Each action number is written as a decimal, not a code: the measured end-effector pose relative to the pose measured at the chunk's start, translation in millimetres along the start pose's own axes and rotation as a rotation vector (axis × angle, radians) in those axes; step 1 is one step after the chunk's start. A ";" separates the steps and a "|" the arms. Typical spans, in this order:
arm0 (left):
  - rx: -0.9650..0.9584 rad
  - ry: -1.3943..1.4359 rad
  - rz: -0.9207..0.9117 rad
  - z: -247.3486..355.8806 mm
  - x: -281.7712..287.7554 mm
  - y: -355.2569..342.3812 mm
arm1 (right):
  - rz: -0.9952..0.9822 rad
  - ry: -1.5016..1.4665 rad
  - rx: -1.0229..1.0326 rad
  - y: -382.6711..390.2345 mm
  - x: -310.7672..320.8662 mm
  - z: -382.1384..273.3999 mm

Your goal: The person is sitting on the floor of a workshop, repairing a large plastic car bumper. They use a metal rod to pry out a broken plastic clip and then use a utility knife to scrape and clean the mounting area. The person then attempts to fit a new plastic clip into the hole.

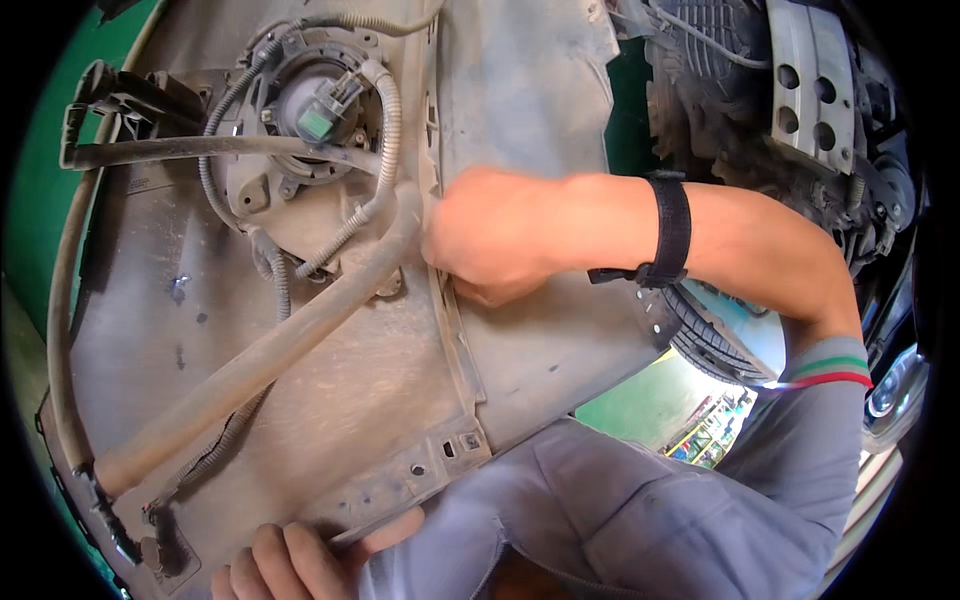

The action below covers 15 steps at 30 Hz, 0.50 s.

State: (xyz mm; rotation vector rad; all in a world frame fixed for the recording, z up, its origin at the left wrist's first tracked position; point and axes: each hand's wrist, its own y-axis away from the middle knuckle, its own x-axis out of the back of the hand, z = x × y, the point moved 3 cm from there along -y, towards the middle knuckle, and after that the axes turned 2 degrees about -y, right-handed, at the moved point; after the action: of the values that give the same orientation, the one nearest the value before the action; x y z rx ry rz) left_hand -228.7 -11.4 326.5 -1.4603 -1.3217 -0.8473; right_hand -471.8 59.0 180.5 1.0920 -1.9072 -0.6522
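Note:
A large dusty plastic car panel, which looks like the inner side of a bumper cover, spreads before me. At its lower edge my left hand is closed, with the fingers on one side and the thumb along the edge. Across the raised seam in the middle of the panel lies my right hand, curled into a fist and slightly blurred; what its fingers hold, if anything, is hidden. Just left of that fist end a thick dusty hose and a grey corrugated conduit. The conduit runs round a round lamp housing with a green-marked connector.
A thin hose follows the panel's left side. At the far right is a vehicle's exposed front, with a metal beam pierced by several holes. A tyre shows below my right forearm, beside green floor.

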 end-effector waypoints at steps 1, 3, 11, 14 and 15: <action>0.012 -0.003 0.001 2.0 0.6 -2.5 | 0.011 0.008 -0.003 2.3 6.1 -1.6; 0.056 -0.017 -0.017 9.1 6.1 1.6 | -0.119 0.119 -0.057 10.4 18.9 -5.1; 0.233 0.041 -0.112 29.4 7.5 26.8 | 0.318 0.127 0.028 142.4 -3.2 -75.5; 0.258 -0.026 -0.027 39.7 7.1 27.3 | 0.363 0.189 0.038 116.4 -69.1 -116.2; 0.248 0.017 -0.031 46.3 -2.5 29.6 | 0.611 0.203 -0.084 103.3 -86.4 -119.2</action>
State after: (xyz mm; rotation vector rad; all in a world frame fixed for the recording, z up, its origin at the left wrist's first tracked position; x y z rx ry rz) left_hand -205.0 33.0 304.4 -1.2395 -1.3868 -0.6870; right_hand -391.9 180.7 286.2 0.4538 -1.8773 -0.2584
